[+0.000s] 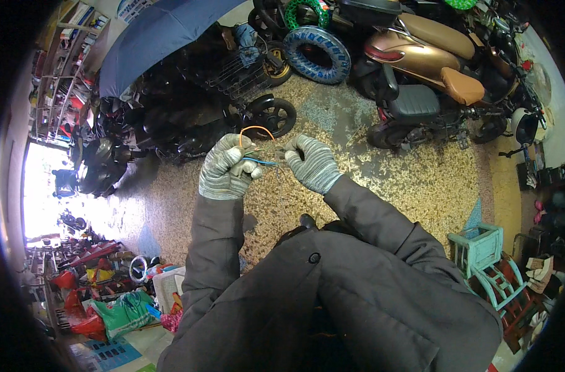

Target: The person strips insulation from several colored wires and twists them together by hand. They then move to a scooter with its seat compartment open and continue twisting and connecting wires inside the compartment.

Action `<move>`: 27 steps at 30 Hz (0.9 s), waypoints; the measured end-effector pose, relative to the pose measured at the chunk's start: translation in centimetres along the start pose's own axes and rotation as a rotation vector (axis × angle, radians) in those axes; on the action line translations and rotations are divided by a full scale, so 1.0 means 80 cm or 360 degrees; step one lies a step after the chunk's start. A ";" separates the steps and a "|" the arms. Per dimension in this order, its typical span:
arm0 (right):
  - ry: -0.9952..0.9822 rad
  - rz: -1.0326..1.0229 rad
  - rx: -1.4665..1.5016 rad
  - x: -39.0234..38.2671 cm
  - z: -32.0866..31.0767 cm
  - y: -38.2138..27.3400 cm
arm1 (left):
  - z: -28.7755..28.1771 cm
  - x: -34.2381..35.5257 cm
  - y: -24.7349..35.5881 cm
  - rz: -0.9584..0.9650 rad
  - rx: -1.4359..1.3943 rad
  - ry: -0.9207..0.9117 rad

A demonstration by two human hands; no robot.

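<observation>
My left hand (225,167), in a striped grey knit glove, is closed on a small bundle of thin wires. An orange wire (257,128) arches up from it, a blue wire (262,162) sticks out toward the right, and short lighter ends show between them. My right hand (308,162), gloved the same way, has its fingertips pinched just right of the wire ends. What is between those fingertips is too small to make out. Both hands are held up in front of me over the speckled floor (378,192).
Scooters (437,56) and tyres (316,54) line the far side under an open umbrella (152,37). Shelves (65,68) stand at the left, above a bright doorway. Bags and assorted items (121,310) are piled lower left; small turquoise chairs (484,248) stand lower right.
</observation>
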State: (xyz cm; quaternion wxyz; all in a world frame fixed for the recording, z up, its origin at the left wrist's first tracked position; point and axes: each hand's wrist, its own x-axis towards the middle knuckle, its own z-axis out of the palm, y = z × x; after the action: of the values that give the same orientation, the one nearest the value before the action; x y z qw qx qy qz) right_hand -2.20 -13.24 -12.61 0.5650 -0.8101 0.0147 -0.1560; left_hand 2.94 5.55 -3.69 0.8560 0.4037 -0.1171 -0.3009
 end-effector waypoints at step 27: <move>-0.0261 -0.0206 -0.0558 -0.010 -0.019 -0.024 | 0.003 0.003 -0.010 0.0059 -0.0039 -0.0019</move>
State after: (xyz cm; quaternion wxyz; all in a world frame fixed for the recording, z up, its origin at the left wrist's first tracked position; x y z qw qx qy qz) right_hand -3.67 -13.81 -10.59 0.4034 -0.9053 -0.0566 -0.1206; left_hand 2.75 4.87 -4.14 0.8656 0.3891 -0.1261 -0.2887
